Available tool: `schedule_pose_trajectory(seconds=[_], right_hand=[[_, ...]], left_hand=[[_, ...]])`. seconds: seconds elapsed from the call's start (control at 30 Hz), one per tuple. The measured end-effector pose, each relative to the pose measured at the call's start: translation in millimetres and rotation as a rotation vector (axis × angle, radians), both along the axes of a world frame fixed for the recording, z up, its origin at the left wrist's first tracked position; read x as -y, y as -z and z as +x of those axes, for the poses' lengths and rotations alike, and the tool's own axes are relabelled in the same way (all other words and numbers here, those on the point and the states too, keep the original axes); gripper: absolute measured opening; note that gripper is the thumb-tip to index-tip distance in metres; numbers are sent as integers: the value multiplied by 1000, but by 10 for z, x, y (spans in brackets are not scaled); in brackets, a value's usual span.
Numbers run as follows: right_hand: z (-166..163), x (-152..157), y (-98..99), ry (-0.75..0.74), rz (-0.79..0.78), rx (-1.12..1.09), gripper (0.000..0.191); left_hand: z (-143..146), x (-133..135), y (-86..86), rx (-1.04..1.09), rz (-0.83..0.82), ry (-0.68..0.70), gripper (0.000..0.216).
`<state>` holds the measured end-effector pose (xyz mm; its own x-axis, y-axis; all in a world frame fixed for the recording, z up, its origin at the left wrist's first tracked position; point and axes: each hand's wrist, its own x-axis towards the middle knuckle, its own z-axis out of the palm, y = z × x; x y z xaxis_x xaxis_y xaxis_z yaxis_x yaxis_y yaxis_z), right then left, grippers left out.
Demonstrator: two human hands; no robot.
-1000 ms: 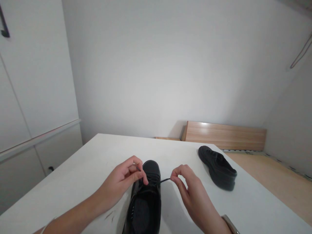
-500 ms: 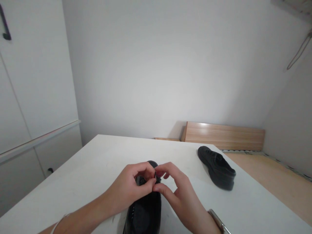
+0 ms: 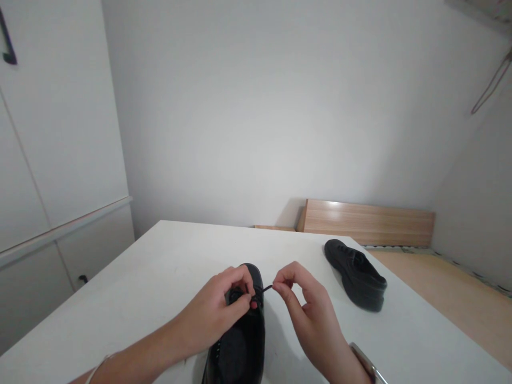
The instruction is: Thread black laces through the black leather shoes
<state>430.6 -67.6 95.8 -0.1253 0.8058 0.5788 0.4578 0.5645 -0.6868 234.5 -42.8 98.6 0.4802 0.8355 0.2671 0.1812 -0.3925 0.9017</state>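
Our right grip [image 3: 310, 309] pinched the lace [image 3: 268, 288] straight, presumably for tension; our left grip [image 3: 218, 306], pressed together, perhaps steadied the near shoe [image 3: 240, 344].

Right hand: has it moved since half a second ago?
Yes: against the wooden board, the right hand has shifted rightward in view, away from the left hand.
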Motion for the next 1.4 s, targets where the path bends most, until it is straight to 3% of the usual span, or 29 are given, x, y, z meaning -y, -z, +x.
schedule_pose_trajectory(seconds=[0.07, 0.27, 0.47, 0.57, 0.67, 0.77, 0.83, 0.97, 1.07, 1.2, 1.4], right_hand=[[44, 46, 26, -48, 44, 40, 15], [175, 134, 114, -416, 194, 364, 27], [129, 89, 145, -379, 345, 544, 26], [92, 98, 140, -386, 293, 470, 20], [50, 115, 149, -317, 143, 297, 7], [-29, 70, 183, -164, -26, 75, 15], [-91, 4, 205, -146, -134, -34, 16], [-156, -144, 204, -201, -277, -111, 15], [-123, -227, 188, -275, -364, -133, 15], [-56, -290, 186, -356, -422, -176, 14], [-79, -307, 192, -331, -362, -167, 8]], left_hand=[[-2, -21, 14, 18, -47, -5, 6], [15, -48, 18, 92, -256, 9, 12], [26, -21, 63, -31, -82, -7, 5], [22, 9, 89, -136, 78, -67, 10], [32, 45, 120, -205, 381, -121, 20], [55, 65, 173, -261, 795, -134, 22], [70, 64, 210, -313, 1039, -160, 22], [86, 48, 234, -378, 1278, -219, 24], [87, 31, 230, -386, 1304, -241, 23], [83, 4, 276, -349, 1222, -265, 18], [37, 11, 298, -247, 1048, -205, 18]])
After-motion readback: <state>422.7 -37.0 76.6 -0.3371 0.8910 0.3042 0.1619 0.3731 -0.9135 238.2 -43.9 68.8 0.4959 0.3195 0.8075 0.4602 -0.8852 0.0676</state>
